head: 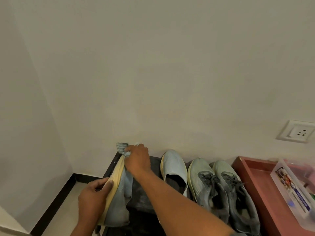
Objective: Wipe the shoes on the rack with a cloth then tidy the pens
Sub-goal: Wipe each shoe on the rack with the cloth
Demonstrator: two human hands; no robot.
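Black rack: four shoes; left hand grips one, right hand clutches cloth.

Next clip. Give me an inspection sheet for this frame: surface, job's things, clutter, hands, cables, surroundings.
Surface: dark rack, dusty-looking top.
Job's things: cloth at the toe of a tilted blue shoe; its mate and a grey laced pair stand on the rack. Pens: nothing seen.
Clutter: pink tray holding a clear box.
Hands: left hand grips the tilted shoe's sole; right hand holds the cloth.
Cables: nothing seen.
Surroundings: plain wall, socket, dark skirting.
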